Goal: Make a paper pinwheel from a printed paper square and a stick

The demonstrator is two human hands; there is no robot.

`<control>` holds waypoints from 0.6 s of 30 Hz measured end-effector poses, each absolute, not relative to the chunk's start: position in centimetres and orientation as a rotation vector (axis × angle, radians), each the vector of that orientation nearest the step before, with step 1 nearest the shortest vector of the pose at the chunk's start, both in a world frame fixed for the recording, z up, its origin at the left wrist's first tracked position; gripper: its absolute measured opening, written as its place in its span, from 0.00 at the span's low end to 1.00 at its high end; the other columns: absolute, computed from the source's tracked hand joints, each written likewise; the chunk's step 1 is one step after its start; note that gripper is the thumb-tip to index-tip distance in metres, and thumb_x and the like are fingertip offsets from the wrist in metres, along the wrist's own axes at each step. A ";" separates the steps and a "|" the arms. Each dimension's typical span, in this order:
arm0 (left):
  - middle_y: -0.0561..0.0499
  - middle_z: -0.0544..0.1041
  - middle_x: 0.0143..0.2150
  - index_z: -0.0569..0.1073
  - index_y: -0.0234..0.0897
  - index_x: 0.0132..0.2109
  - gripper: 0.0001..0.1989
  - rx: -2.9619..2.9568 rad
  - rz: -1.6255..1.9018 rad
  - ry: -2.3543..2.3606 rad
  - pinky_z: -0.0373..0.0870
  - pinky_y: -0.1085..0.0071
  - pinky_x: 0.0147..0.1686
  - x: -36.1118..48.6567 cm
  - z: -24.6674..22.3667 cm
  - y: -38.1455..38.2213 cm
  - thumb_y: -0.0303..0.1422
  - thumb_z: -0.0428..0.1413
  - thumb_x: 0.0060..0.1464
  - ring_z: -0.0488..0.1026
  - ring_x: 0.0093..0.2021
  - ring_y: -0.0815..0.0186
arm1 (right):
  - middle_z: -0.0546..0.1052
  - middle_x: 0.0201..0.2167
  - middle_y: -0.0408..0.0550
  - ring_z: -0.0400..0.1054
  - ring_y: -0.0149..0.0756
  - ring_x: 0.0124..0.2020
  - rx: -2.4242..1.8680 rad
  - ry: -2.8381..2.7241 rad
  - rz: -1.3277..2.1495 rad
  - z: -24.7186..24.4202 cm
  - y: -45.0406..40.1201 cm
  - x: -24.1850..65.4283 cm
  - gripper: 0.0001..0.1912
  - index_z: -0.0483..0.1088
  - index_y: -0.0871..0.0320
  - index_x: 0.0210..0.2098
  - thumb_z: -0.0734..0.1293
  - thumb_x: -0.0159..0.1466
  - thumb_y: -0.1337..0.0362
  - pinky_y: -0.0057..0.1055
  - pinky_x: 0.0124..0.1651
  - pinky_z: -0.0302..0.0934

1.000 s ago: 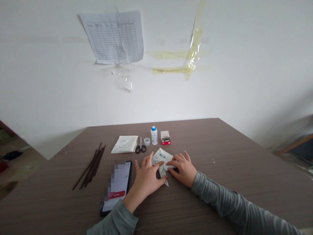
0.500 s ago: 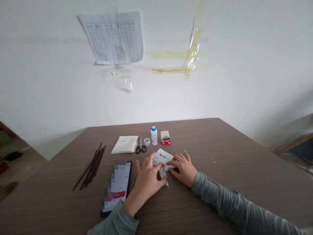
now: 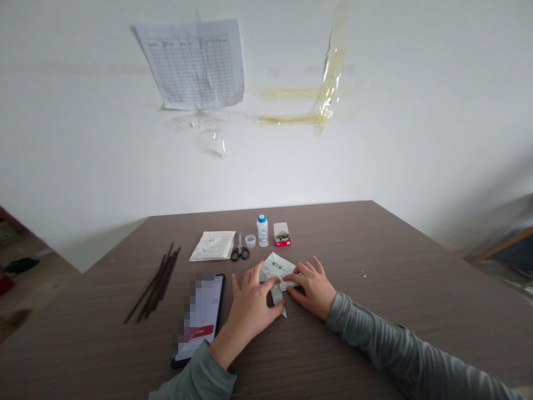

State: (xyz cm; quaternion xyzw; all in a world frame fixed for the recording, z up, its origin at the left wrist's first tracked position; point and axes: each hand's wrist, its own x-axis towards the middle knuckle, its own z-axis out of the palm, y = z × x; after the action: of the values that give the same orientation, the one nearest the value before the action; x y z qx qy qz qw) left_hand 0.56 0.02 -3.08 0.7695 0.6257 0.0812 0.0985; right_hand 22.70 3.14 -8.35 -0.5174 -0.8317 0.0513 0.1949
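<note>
A folded piece of printed paper lies on the table between my hands, with a pointed corner at the top and a narrow flap pointing toward me. My left hand grips its left side, thumb at the lower flap and index finger near the middle fold. From the right, my right hand pinches the paper near its centre with thumb and index finger, other fingers curled above. Parts of the paper's edges are hidden under my fingers.
A phone lies left of my left hand, with several dark sticks beyond it. Behind the paper are a paper stack, scissors, a small cup, a blue-capped bottle and an open red-and-white box.
Both hands and the paper stay almost exactly in place. The number on the phone screen has gone from 29 to 30.
</note>
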 end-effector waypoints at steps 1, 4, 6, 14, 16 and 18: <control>0.40 0.74 0.94 0.94 0.54 0.71 0.25 2.281 0.253 1.847 0.58 0.11 0.92 0.5 -3.2 0.0 0.36 0.74 0.70 0.71 0.91 0.24 | 0.92 0.54 0.53 0.86 0.57 0.62 -1.436 -2.322 0.143 -8.5 3.2 22.8 0.17 0.96 0.39 0.62 0.78 0.80 0.64 0.79 0.90 0.64; 0.40 0.75 0.93 0.93 0.55 0.71 0.27 2.284 0.292 1.843 0.59 0.12 0.91 0.5 -3.4 0.0 0.37 0.76 0.67 0.73 0.90 0.23 | 0.92 0.55 0.52 0.86 0.57 0.63 -1.432 -2.322 0.160 -8.7 3.2 22.8 0.17 0.96 0.39 0.62 0.78 0.80 0.64 0.81 0.91 0.63; 0.40 0.75 0.93 0.93 0.55 0.72 0.30 2.278 0.305 1.849 0.61 0.13 0.91 0.4 -3.3 0.1 0.37 0.77 0.65 0.73 0.89 0.22 | 0.93 0.57 0.53 0.85 0.57 0.65 -1.458 -2.331 0.177 -8.6 3.2 22.7 0.18 0.96 0.40 0.63 0.77 0.81 0.64 0.82 0.91 0.61; 0.41 0.72 0.95 0.93 0.56 0.73 0.28 2.271 0.210 1.850 0.58 0.12 0.91 0.5 -2.7 -0.1 0.37 0.75 0.70 0.70 0.92 0.24 | 0.93 0.56 0.53 0.86 0.59 0.65 -1.477 -2.319 0.171 -8.4 3.1 22.5 0.17 0.96 0.40 0.61 0.77 0.80 0.64 0.77 0.91 0.62; 0.40 0.72 0.95 0.93 0.55 0.74 0.27 2.277 0.208 1.841 0.58 0.11 0.91 0.5 -2.6 -0.2 0.36 0.75 0.71 0.70 0.92 0.24 | 0.92 0.57 0.53 0.86 0.59 0.66 -1.474 -2.311 0.178 -8.5 3.1 22.6 0.17 0.96 0.41 0.61 0.77 0.80 0.64 0.77 0.91 0.61; 0.38 0.71 0.95 0.93 0.53 0.75 0.27 2.282 0.208 1.826 0.57 0.10 0.90 0.5 -2.5 -0.2 0.36 0.74 0.72 0.70 0.92 0.25 | 0.92 0.58 0.53 0.84 0.58 0.67 -1.473 -2.307 0.198 -8.5 3.1 22.6 0.18 0.95 0.41 0.63 0.76 0.81 0.63 0.77 0.92 0.60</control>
State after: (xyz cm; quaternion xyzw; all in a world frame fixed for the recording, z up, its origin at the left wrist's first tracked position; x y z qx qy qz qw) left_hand 0.51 -0.22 -2.46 0.7745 0.6197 0.0707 0.1055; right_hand 22.62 3.08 -8.50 -0.5261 -0.8241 0.0708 0.1974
